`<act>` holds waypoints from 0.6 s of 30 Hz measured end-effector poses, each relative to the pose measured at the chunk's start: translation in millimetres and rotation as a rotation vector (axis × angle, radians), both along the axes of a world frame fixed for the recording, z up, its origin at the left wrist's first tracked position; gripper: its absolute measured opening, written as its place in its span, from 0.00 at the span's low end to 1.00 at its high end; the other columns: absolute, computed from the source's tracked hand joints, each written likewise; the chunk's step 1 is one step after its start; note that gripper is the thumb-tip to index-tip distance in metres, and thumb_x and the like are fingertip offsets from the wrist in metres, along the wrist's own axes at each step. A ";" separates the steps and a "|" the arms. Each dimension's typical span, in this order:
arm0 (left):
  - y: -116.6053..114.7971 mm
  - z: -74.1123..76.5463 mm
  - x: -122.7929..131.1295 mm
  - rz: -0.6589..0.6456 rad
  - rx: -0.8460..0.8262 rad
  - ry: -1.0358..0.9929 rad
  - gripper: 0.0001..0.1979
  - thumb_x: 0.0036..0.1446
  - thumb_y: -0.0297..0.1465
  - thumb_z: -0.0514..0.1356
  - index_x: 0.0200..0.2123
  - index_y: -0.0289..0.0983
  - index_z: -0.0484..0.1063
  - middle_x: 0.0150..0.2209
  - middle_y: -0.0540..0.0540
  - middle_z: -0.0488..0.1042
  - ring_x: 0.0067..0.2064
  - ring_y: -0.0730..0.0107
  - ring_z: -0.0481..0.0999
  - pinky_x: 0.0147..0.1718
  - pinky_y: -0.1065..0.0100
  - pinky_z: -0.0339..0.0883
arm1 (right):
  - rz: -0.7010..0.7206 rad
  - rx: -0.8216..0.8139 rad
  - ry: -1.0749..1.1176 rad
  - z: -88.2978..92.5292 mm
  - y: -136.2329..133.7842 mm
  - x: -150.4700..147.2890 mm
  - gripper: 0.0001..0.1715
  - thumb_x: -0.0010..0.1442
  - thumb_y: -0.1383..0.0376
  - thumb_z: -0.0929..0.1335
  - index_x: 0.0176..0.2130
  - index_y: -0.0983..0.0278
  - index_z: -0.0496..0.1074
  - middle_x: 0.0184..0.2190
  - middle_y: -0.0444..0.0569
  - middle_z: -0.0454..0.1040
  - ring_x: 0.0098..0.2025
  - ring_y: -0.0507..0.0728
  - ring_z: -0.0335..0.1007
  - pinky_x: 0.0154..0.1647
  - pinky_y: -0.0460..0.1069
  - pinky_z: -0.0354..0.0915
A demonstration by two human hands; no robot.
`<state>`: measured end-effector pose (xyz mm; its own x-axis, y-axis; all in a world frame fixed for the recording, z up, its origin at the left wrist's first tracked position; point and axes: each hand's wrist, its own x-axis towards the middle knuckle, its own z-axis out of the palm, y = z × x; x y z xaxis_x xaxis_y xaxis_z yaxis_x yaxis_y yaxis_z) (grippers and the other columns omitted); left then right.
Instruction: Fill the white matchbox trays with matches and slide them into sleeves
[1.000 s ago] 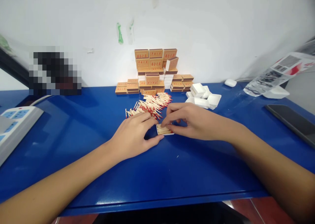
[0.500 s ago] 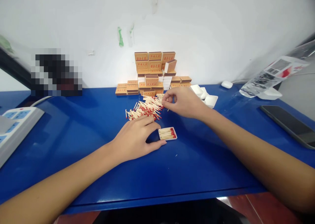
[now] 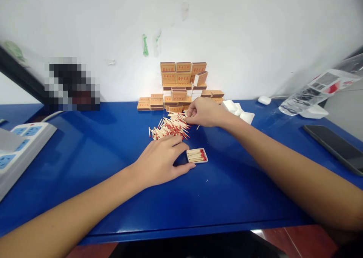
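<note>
A small white matchbox tray holds a row of matches with red heads, pointing right. My left hand rests on the table with thumb and index finger around the tray's left end, gripping its long sides. Behind that hand lies a loose heap of red-headed matches. My right hand reaches to the heap's right edge, thumb and fingers pinched together at the matches. Whatever is between those fingertips is hidden. One single match lies just below my right hand.
Orange matchboxes stand stacked against the wall. White empty trays lie right of my right hand. Farther right are a plastic bottle, a white earphone case and a phone. A power strip sits at the left.
My right hand has shifted slightly left and down against the heap. My left hand and the tray keep their places; the whole view has shifted a little.
</note>
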<state>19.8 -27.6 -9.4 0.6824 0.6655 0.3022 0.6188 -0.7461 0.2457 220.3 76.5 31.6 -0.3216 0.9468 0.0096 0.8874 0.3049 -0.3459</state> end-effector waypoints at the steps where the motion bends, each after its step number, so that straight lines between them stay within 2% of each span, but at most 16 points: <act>1: -0.1 0.2 0.1 0.001 -0.005 0.002 0.17 0.65 0.45 0.62 0.45 0.38 0.78 0.40 0.45 0.77 0.40 0.62 0.78 0.34 0.64 0.71 | 0.000 -0.009 0.006 0.7 0.1 1.0 0.04 0.50 0.66 0.74 0.26 0.64 0.77 0.25 0.50 0.77 0.28 0.54 0.69 0.28 0.51 0.61; 6: 0.8 -0.2 -0.3 0.008 -0.004 -0.013 0.17 0.64 0.45 0.63 0.46 0.38 0.78 0.40 0.45 0.77 0.41 0.62 0.79 0.36 0.63 0.73 | 0.034 0.037 0.078 8.9 -1.1 14.0 0.06 0.52 0.68 0.73 0.25 0.65 0.75 0.23 0.49 0.75 0.26 0.53 0.67 0.29 0.52 0.61; 9: 2.0 -1.3 -1.3 0.024 0.008 -0.039 0.16 0.64 0.45 0.63 0.45 0.38 0.78 0.40 0.46 0.77 0.41 0.62 0.79 0.36 0.63 0.73 | 0.096 0.048 0.186 18.4 -13.0 24.3 0.08 0.55 0.64 0.73 0.26 0.64 0.76 0.22 0.46 0.72 0.25 0.51 0.64 0.27 0.51 0.59; 13: 2.8 -1.7 -1.2 0.041 0.004 -0.049 0.17 0.63 0.45 0.64 0.45 0.38 0.78 0.41 0.46 0.77 0.42 0.62 0.79 0.37 0.62 0.73 | 0.242 -0.084 0.307 28.2 -45.2 32.1 0.11 0.59 0.58 0.73 0.30 0.63 0.78 0.21 0.42 0.68 0.23 0.50 0.59 0.23 0.49 0.55; 18: 2.7 0.1 1.1 0.041 -0.007 -0.031 0.16 0.63 0.44 0.64 0.45 0.38 0.78 0.40 0.46 0.77 0.40 0.62 0.78 0.35 0.63 0.71 | 0.370 -0.193 0.235 20.0 -75.1 29.5 0.11 0.61 0.60 0.72 0.30 0.62 0.78 0.22 0.41 0.70 0.24 0.49 0.61 0.24 0.47 0.56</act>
